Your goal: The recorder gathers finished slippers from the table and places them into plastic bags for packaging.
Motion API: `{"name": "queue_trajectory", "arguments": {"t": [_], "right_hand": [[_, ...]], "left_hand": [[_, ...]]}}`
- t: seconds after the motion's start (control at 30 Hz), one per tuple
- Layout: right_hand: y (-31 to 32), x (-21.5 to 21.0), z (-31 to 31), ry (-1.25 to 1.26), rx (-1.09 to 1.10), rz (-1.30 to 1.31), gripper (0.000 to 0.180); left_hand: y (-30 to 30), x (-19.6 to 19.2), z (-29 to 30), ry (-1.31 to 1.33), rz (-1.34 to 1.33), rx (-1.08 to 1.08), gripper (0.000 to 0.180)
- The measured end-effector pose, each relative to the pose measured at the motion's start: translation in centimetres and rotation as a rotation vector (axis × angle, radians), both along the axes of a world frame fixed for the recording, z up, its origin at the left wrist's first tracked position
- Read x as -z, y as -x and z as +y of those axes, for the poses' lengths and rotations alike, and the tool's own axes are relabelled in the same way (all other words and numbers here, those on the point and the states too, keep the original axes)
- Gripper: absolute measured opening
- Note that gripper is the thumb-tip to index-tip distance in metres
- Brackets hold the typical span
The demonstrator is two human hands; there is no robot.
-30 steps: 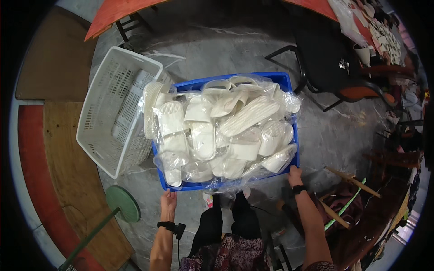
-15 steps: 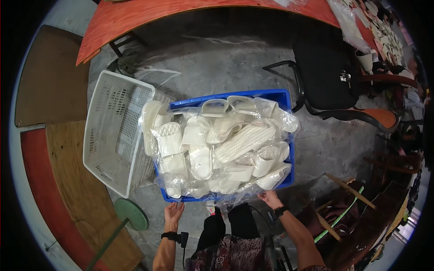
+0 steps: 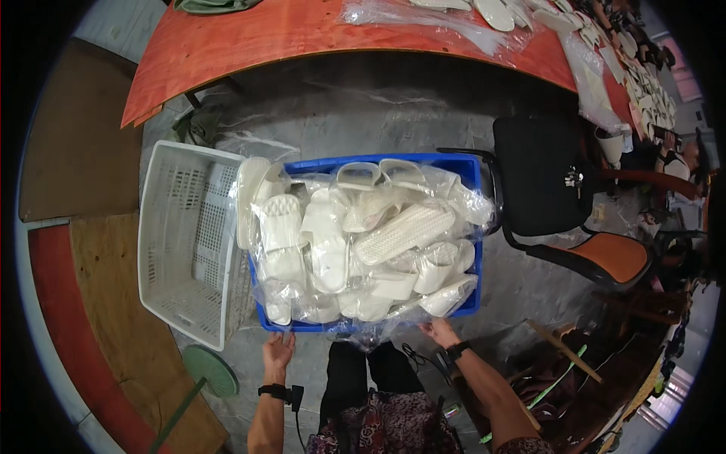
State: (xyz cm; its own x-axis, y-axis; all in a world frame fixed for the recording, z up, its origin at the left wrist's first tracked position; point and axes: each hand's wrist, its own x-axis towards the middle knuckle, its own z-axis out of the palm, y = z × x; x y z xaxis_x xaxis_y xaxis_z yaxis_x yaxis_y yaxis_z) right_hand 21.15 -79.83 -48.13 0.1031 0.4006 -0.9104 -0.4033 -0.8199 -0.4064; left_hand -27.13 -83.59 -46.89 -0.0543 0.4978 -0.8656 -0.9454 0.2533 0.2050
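A blue plastic crate (image 3: 478, 291) is heaped above its rim with white slippers (image 3: 404, 233) in clear plastic bags. At the crate's near left corner is my left hand (image 3: 278, 349), palm up, with its fingertips hooked under the bottom edge. Farther right along the same near side, my right hand (image 3: 439, 331) grips the edge, and its fingers are partly hidden beneath the crate. Some bagged slippers overhang the left and right rims. Whether the crate's underside touches the floor is hidden.
A white perforated basket (image 3: 224, 303) stands against the crate's left side. Close on the right is a black chair (image 3: 541, 178). Beyond lies a red table (image 3: 302, 34) with plastic bags and slippers. A green round-based stand (image 3: 212, 371) is at near left, over grey floor (image 3: 325, 98).
The crate has moved forward with both hands, toward the red table, and now overlaps the chair's armrest in view. More of the tabletop shows. My grip looks the same.
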Motion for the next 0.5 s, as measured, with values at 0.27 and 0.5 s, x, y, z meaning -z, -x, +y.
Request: {"name": "queue_trajectory", "arguments": {"t": [0.27,0.5], "right_hand": [[0.0,-2.7,3.5,-0.070,-0.074,-0.209,0.029],[-2.1,-1.0,4.6,-0.187,-0.156,-0.083,0.028]], "left_hand": [[-2.4,0.3,-0.8,-0.107,-0.098,-0.171,0.050],[-4.4,1.1,-2.7,-0.238,-0.033,-0.123,0.043]]}}
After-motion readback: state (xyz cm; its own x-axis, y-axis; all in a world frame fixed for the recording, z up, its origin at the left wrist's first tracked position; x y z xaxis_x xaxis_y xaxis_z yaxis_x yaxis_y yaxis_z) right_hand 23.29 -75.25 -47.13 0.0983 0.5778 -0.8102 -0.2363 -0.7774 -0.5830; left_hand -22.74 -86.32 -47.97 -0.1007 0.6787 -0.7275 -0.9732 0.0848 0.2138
